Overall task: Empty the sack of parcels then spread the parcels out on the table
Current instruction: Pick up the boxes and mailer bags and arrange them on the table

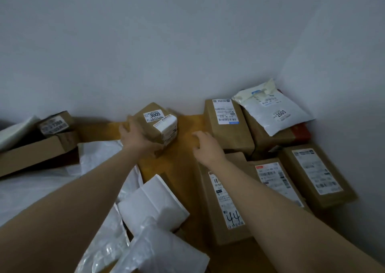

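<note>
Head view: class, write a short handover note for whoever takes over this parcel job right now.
Left hand holds the brown box marked 3005, tilted, at the far side of the table.
Right hand is open over bare tabletop, holding nothing.
Done: brown boxes lie flat on the right, including the box marked 44; the grey mailer marked 2009 lies atop boxes in the corner.
Left: set 3005 down; spread the white bags heaped near left. Sack not identifiable.
</note>
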{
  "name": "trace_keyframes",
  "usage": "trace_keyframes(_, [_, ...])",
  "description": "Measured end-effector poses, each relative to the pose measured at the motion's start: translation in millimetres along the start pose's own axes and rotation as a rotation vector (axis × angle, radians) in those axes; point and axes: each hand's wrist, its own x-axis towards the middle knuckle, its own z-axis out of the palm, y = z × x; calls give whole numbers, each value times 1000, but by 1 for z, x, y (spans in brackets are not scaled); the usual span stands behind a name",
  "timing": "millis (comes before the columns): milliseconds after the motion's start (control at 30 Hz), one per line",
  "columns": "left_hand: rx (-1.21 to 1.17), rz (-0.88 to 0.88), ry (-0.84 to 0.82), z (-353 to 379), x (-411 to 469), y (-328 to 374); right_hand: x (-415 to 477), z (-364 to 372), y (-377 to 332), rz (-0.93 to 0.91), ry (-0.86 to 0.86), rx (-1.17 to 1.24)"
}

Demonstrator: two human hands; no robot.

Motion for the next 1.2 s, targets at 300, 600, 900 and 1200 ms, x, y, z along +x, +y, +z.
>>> trace_keyframes(300, [58,120,-170,1,49,-5,74,17,-14,-3,-44,240])
trace_keyframes(600, [18,317,-288,38,49,34,85,8,22,55,173,-7])
trace_keyframes(900, [-145,172,-509,45,36,52,88,-2,24,126,213,-75])
trace_keyframes(1200, [-392,70,-206,31,28,48,85,-22,15,158,392,338])
